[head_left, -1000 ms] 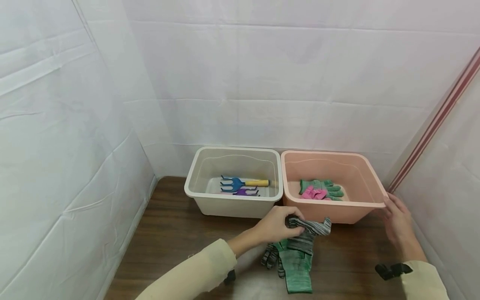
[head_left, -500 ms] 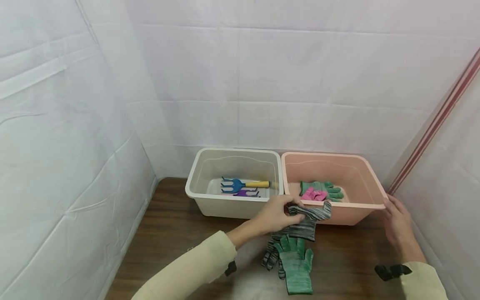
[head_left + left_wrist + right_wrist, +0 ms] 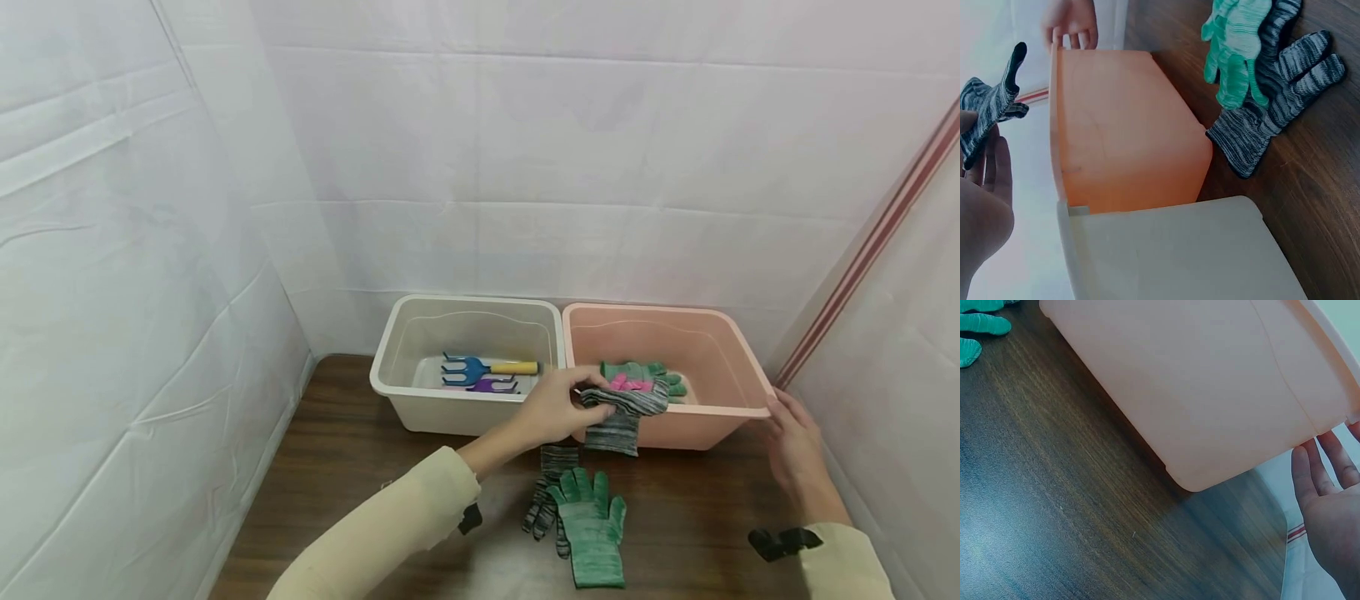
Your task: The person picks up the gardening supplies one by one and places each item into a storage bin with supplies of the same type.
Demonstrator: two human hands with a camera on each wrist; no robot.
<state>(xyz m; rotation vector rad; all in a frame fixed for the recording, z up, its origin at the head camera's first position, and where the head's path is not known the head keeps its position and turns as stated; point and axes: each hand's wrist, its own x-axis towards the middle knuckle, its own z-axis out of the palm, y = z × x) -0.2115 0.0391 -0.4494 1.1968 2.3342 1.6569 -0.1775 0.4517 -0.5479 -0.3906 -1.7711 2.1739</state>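
My left hand (image 3: 553, 407) pinches a black-and-grey striped knit glove (image 3: 617, 429) between thumb and fingers, over the front rim of the pink bin (image 3: 675, 427). The left wrist view shows this glove (image 3: 991, 109) raised beside the bin's rim. My right hand (image 3: 797, 442) grips the pink bin at its front right corner, its fingers (image 3: 1304, 475) against the outer wall. Inside that bin lie a green glove (image 3: 673, 388) and something pink (image 3: 630, 383), partly covered by the held glove. On the table, a green glove (image 3: 592, 529) overlaps another striped glove (image 3: 543, 504).
Left of the pink bin, side by side with it, stands a white bin (image 3: 465, 417). It contains a blue hand rake with a yellow handle (image 3: 513, 367) and a purple rake (image 3: 491, 385). White sheeting (image 3: 480, 167) encloses the brown wooden table (image 3: 322, 475) at the back and sides.
My left hand has lifted the striped glove up and away from the table, off the green glove, to the pink bin's front rim. The right hand has stayed at the bin's corner.
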